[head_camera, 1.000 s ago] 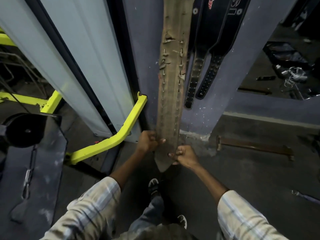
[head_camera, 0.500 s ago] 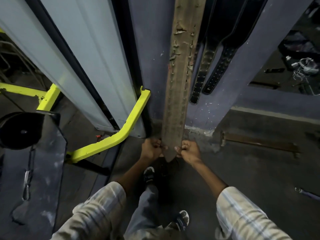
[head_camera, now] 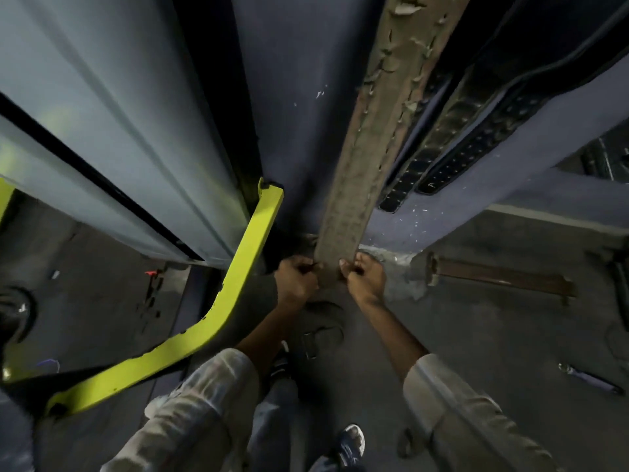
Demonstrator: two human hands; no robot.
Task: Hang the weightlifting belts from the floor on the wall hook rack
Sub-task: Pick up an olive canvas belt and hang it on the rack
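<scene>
A: Grey concrete floor (head_camera: 459, 338), dim light, purple-grey wall (head_camera: 299, 107) rising straight ahead. Fingers first?

B: Left hand (head_camera: 295, 284): fingers curled, thumb on top, pinching the left edge of the brown belt (head_camera: 357, 185) at its bottom tip. Right hand (head_camera: 363, 280): same grip, mirrored, on the right edge. Both clenched on leather, knuckles toward the camera.

A: Belt's position?

B: Hanging down the wall, worn and flaking higher up, two rows of holes along its length. Top end runs out of the picture, so what holds it there cannot be told. Lower tip sits between the two hands, just above the floor.

A: Outward from there?

B: Bare forearms, then pale checked sleeves (head_camera: 476, 417). Just beside the brown belt, on its right, two black belts (head_camera: 452, 144) hang against the same wall, studded ends down, ending higher than the brown one.

A: On the ground?

B: Another dark belt with a metal buckle (head_camera: 315, 338) lies below the hands, near the person's feet. One dark shoe (head_camera: 347, 444) shows at bottom.

A: Left side?

B: Yellow-green metal bar (head_camera: 211, 318), bent, one end near the wall corner. Pale grey panel (head_camera: 119, 131) slanting above it. Right side, a rusty brown bracket (head_camera: 500, 277) lying along the wall's foot.
</scene>
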